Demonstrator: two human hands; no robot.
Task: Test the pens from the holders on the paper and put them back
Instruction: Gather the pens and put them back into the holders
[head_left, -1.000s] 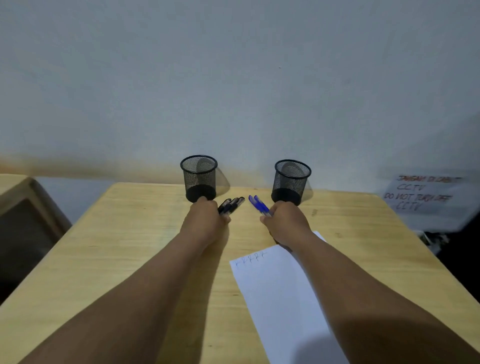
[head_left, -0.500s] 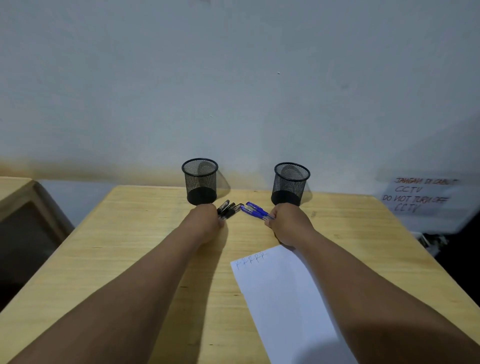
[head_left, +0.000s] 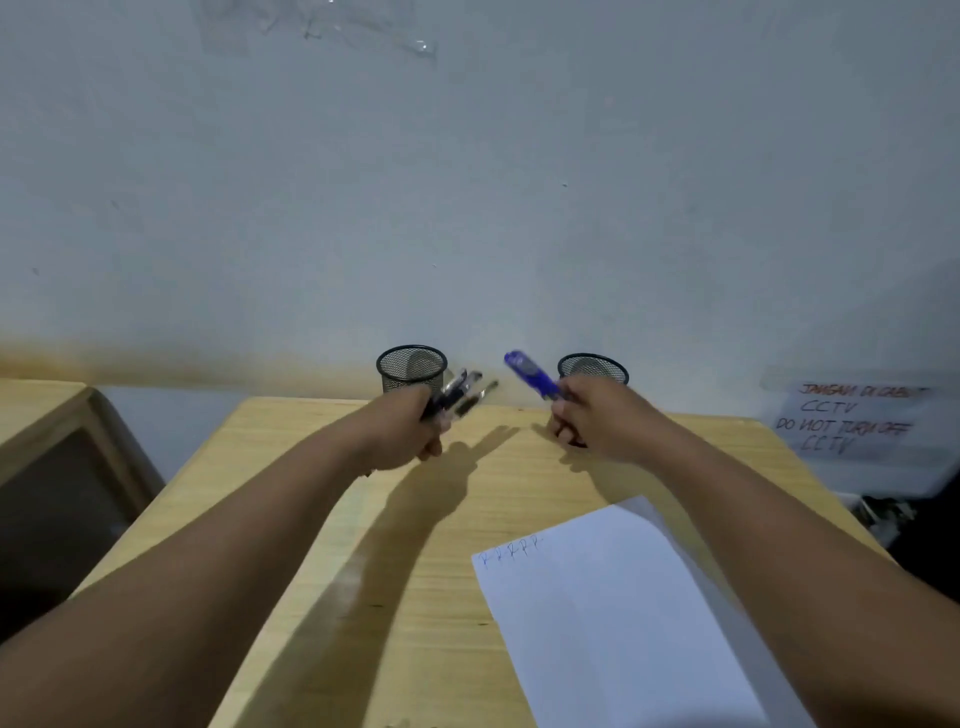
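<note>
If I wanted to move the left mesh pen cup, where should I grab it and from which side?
Probably around the wall of the left mesh cup, from its left side. It stands upright and round, open on top, and the left hand with the black pens crowds its front and right.

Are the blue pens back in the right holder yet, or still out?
Out. The right hand grips the blue pens, raised beside the right holder, not inside it.
</note>
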